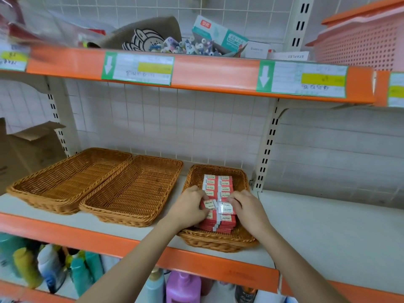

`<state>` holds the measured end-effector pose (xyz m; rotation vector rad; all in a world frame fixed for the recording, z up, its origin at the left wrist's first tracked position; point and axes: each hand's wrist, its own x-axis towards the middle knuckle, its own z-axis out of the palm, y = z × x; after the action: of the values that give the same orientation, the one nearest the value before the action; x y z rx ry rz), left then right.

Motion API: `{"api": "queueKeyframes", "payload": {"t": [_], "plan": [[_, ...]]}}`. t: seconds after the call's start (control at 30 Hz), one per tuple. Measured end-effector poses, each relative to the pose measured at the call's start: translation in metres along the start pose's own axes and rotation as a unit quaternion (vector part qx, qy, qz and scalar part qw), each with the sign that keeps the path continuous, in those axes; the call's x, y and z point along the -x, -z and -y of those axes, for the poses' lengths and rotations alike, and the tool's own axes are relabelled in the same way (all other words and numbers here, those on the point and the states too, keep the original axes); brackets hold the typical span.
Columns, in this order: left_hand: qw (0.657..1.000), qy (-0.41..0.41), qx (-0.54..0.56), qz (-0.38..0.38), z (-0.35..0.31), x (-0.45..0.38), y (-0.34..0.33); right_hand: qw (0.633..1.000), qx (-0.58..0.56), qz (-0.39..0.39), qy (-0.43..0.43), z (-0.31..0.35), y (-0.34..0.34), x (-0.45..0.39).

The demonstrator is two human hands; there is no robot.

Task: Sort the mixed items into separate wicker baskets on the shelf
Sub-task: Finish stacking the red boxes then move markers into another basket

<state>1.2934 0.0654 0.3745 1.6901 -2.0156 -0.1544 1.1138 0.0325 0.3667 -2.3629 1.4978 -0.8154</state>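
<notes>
Your left hand (189,207) and right hand (247,207) each pinch a small red-and-white box (209,204) atop the near stack inside the right brown wicker basket (218,241), which holds rows of these boxes; the two left wicker baskets (72,182) hold nothing.

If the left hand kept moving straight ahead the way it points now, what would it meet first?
Probably the red boxes stacked in the right wicker basket; the left hand already grips one there, though depth is unclear.
</notes>
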Motion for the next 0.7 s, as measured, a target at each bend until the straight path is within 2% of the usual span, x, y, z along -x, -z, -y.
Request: {"api": "queueKeyframes", "payload": {"t": [0.17,0.33,0.53,0.6,0.7], "plan": [[1.000,0.001,-0.005,0.005,-0.0006,-0.0001,-0.0001,1.000,-0.013,0.010,-0.003,0.0007,0.0018,0.0015],[1.000,0.015,0.000,0.003,-0.0011,0.0005,-0.0001,0.997,0.042,0.060,-0.003,0.0036,0.0024,0.0028],[0.999,0.014,0.011,0.036,-0.0045,0.0012,0.0022,0.998,0.048,0.046,-0.013,0.0046,0.0029,0.0040],[0.999,0.004,0.023,0.037,-0.0062,0.0022,0.0040,0.998,0.049,0.039,-0.017,0.0053,0.0036,0.0044],[0.998,-0.044,0.042,-0.003,-0.0064,0.0015,0.0061,0.998,0.053,0.034,-0.023,0.0060,0.0042,0.0045]]}}
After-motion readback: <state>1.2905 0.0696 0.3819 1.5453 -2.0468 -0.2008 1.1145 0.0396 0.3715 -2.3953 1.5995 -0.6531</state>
